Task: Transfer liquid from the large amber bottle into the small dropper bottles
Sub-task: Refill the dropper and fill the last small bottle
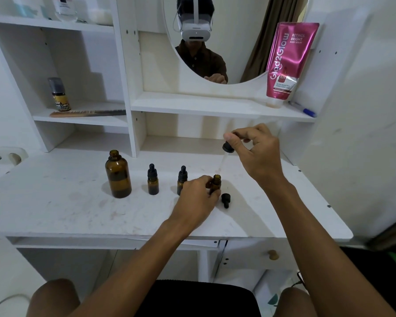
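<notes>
The large amber bottle (pixel 118 176) stands uncapped on the white desk (pixel 78 213), left of centre. Two small capped dropper bottles (pixel 153 179) (pixel 182 178) stand to its right. My left hand (pixel 196 197) grips a third small amber bottle (pixel 216 183), which is open and upright on the desk. My right hand (pixel 257 152) pinches the bulb of a black-capped dropper (pixel 226 151); its clear glass tube slants down with its tip at the open bottle's mouth. A loose black dropper cap (pixel 226 199) lies just right of that bottle.
White shelves rise behind the desk, with a round mirror (pixel 236 37) showing a person in a headset. A pink tube (pixel 288 62) and a blue pen (pixel 303 109) rest on the shelf at right; a comb (pixel 87 113) and small spray can (pixel 60 94) at left.
</notes>
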